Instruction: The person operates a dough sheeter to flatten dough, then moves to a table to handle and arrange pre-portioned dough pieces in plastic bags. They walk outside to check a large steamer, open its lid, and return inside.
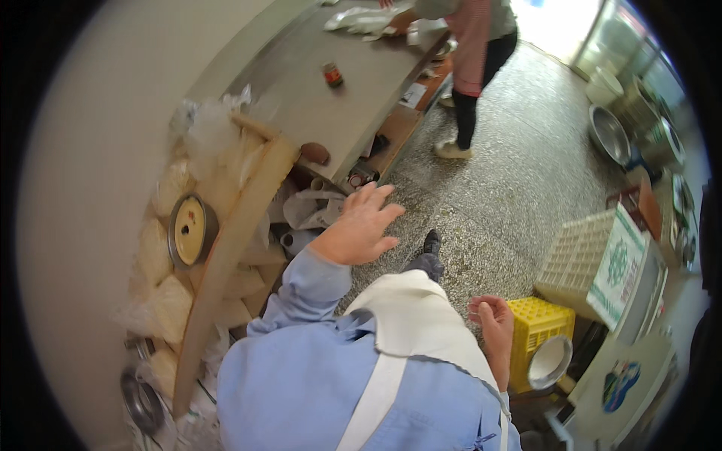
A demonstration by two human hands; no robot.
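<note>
Fingers spread and empty, the left hand (355, 231) was nearer the jar (332, 74), well ahead; the right hand (493, 328) curled, hold unclear.

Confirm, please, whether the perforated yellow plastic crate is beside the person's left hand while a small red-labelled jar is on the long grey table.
Not quite: the head view shows the perforated yellow plastic crate beside the person's right hand, not the left hand. The small red-labelled jar is indeed on the long grey table.

At lower right, the right hand (493, 329) partly hides its own fingers; the top edge cuts off the co-worker (472, 52).
</note>
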